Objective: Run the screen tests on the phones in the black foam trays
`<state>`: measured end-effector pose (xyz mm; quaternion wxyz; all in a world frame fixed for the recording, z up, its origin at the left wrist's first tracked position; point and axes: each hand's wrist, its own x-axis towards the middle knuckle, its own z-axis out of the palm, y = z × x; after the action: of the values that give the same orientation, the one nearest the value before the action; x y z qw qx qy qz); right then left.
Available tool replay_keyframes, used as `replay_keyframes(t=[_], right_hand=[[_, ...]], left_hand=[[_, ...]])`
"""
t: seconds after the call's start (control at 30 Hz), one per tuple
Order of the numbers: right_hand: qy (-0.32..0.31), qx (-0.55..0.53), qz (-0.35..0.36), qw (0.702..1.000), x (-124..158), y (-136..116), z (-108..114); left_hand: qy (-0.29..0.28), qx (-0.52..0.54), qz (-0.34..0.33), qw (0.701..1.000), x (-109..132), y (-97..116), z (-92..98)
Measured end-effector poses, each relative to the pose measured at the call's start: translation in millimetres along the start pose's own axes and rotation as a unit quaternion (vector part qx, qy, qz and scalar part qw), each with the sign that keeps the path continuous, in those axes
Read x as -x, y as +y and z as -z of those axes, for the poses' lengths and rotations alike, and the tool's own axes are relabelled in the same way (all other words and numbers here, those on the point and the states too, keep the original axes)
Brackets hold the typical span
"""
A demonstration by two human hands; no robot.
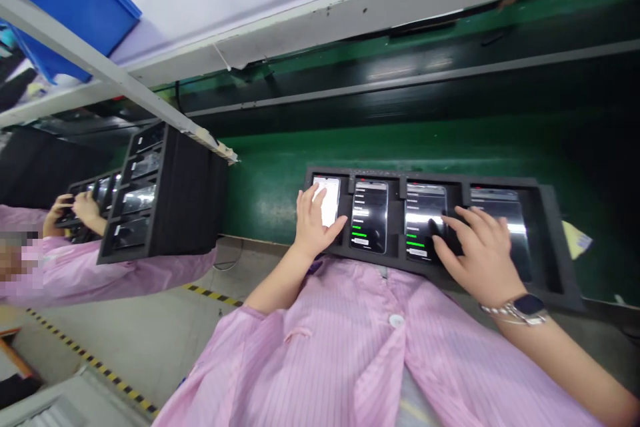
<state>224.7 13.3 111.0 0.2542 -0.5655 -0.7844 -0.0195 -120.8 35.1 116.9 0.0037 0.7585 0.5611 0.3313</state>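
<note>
A black foam tray [420, 230] holds several smartphones in a row of separate compartments. My left hand [315, 223] lies flat on the leftmost phone [329, 201], whose screen is bright white. The second phone [369, 217] shows a text list with green bars and nothing touches it. My right hand [475, 257], with a metal-band smartwatch [523, 309] on its wrist, has its fingertips on the third phone [425, 227], close to the fourth phone [503, 213]. The hand hides part of both phones.
A co-worker's pink sleeve [100, 273] and hands [73, 213] work at the left behind a black foam rack of phones [165, 193]. A green conveyor [400, 147] runs behind the tray. Above it stands a white shelf [250, 27] with a blue bin [80, 13].
</note>
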Motion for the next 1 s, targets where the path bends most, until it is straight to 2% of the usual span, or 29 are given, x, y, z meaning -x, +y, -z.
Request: replay_keyframes(t=[0.1, 0.23, 0.33, 0.4, 0.5, 0.6, 1.0], right_hand=[[0.016, 0.011, 0.007, 1.0, 10.6, 9.3, 5.0], [0.016, 0.028, -0.039, 0.999, 25.7, 29.9, 13.0], [0.018, 0.019, -0.089, 0.996, 28.1, 37.1, 20.8], [0.004, 0.014, -0.12, 0.993, 26.3, 36.9, 24.6], [-0.012, 0.025, -0.13, 0.991, 24.7, 37.0, 24.3], [0.004, 0.043, -0.105, 0.994, 27.9, 40.7, 20.2], [-0.007, 0.065, -0.108, 0.992, 30.3, 40.5, 21.4]], left_hand=[[0.01, -0.02, 0.022, 0.999, 16.7, -12.6, 15.1], [-0.067, -0.045, 0.066, 0.995, 39.7, -21.4, 32.6], [-0.128, -0.048, 0.106, 0.985, 49.1, -20.4, 36.0], [-0.145, -0.053, 0.123, 0.98, 51.1, -18.4, 34.6], [-0.151, -0.053, 0.127, 0.979, 51.1, -16.0, 32.1], [-0.154, -0.04, 0.128, 0.979, 51.2, -15.1, 32.2], [-0.138, -0.024, 0.122, 0.983, 52.8, -15.6, 30.6]])
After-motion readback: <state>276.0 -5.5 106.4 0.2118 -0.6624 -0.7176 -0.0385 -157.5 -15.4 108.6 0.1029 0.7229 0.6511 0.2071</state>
